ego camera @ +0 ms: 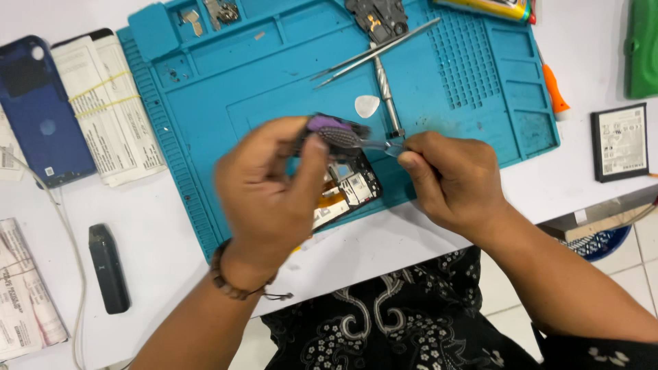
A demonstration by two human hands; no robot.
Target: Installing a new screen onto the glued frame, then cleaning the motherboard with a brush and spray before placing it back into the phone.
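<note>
My left hand [271, 195] is curled around an opened black phone body with exposed circuit board [346, 185], holding it tilted just above the near edge of the blue silicone repair mat [274, 75]. My thumb and fingers press its upper end, where a small purple and dark piece [336, 130] sits; the hand hides most of the phone's left half. My right hand [452, 181] is closed in a pinch on a thin metal tool [373, 144], whose tip reaches that purple piece.

Just behind the hands on the mat lie a white triangular plastic pick [367, 105], a silver screwdriver with knurled shaft [385, 89] and long metal tweezers [377, 49] crossing it. A dark phone part [377, 17] rests at the mat's far edge. To my left on the white table [171, 226] are a blue phone back cover [41, 109], paper bundles bound with rubber bands [110, 103] and a small dark grey oblong device [110, 268]. To my right sit a flat black-framed battery [620, 142] and an orange-handled tool [552, 92].
</note>
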